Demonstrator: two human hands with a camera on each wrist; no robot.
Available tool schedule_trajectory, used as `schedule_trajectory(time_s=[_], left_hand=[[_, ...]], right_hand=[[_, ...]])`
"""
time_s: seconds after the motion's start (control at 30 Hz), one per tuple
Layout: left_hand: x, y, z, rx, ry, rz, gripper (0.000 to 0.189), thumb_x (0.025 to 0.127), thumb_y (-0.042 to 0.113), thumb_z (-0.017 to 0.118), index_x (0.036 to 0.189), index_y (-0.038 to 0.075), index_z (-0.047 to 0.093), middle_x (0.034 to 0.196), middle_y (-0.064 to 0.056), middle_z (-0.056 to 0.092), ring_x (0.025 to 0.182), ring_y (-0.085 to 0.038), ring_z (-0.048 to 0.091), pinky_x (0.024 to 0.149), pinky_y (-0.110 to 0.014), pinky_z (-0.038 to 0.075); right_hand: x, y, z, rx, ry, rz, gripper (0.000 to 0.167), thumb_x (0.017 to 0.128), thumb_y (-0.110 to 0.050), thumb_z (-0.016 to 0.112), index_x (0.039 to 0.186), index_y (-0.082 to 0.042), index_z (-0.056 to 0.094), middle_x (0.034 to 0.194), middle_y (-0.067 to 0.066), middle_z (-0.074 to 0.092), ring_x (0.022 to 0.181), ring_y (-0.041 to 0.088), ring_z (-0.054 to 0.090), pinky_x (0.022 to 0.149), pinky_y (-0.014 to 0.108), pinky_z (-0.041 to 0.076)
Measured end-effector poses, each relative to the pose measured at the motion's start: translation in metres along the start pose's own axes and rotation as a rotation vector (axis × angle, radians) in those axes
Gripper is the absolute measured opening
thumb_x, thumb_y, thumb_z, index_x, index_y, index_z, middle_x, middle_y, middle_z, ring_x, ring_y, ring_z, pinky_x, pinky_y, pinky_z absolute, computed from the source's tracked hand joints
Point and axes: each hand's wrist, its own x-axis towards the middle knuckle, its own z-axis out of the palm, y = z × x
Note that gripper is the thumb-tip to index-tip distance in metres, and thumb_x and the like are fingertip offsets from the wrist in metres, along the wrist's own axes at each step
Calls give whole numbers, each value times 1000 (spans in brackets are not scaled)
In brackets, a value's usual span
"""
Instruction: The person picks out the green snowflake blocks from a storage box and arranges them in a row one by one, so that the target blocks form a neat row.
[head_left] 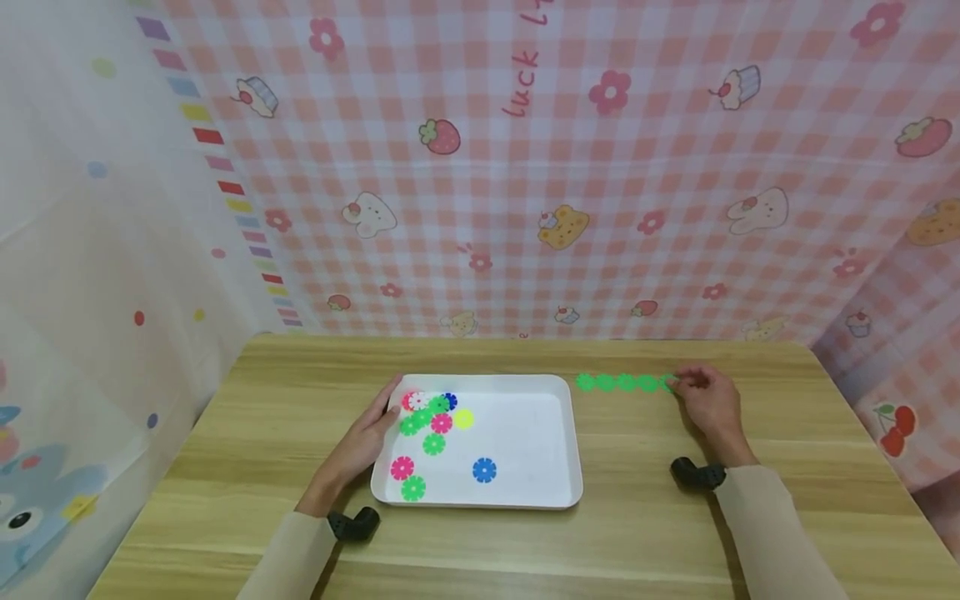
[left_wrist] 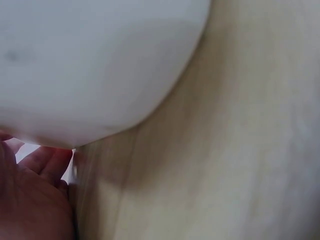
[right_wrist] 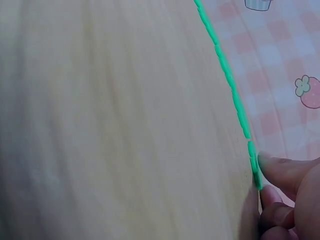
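A white tray [head_left: 517,450] lies on the table, and my left hand [head_left: 367,437] grips its left rim with the thumb over the edge. In the left wrist view the fingers [left_wrist: 45,162] are partly behind the tray's wall [left_wrist: 100,100]. Several green snowflake discs [head_left: 626,382] form a straight row right of the tray. At the row's right end my right hand [head_left: 708,404] pinches a green snowflake disc [head_left: 667,383]. That disc [right_wrist: 254,165] is up against the row in the right wrist view, between thumb and fingers.
Inside the tray are green, pink, white and dark blue discs clustered at the upper left, plus a yellow disc [head_left: 464,418] and a blue disc [head_left: 484,470]. The wooden table [head_left: 495,546] ends at a pink checked cloth [head_left: 480,233] behind.
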Motion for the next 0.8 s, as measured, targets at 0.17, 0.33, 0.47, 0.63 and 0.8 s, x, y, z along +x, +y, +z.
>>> schedule_trajectory(time_s=[0.17, 0.33, 0.47, 0.63, 0.8], left_hand=[[1, 0, 0, 0, -9, 12, 53, 110, 22, 29, 161, 25, 13, 167, 1, 5, 154, -22, -2, 123, -51, -1], [1, 0, 0, -11, -6, 2, 54, 110, 22, 29, 161, 26, 13, 167, 3, 6, 154, -21, -1, 124, -50, 0], [0, 1, -1, -3, 8, -8, 54, 109, 22, 29, 161, 27, 13, 167, 4, 6, 153, -20, -1, 124, -49, 0], [0, 1, -1, -6, 11, -8, 54, 109, 22, 30, 160, 27, 14, 167, 5, 8, 153, -19, 0, 124, -48, 1], [0, 1, -1, -1, 5, -9, 53, 109, 22, 30, 160, 29, 15, 167, 5, 8, 154, -20, 0, 124, -49, 0]], right_hand=[[-1, 2, -1, 10, 1, 2, 30, 96, -25, 66, 114, -2, 66, 99, 9, 65, 80, 8, 52, 63, 17, 43], [0, 4, -2, 42, -17, 0, 31, 97, -26, 65, 117, -1, 65, 104, 9, 64, 82, 6, 52, 64, 16, 44], [0, 5, -3, 69, -19, -7, 35, 97, -28, 64, 120, -1, 63, 109, 9, 64, 85, 4, 52, 66, 14, 44], [-2, -3, -2, 113, 4, -4, 34, 98, -26, 61, 123, -3, 64, 99, -5, 64, 83, -1, 52, 65, 15, 45], [-8, -24, 3, 207, -16, -62, 30, 98, -17, 60, 122, 0, 63, 96, -7, 64, 80, -5, 56, 64, 15, 48]])
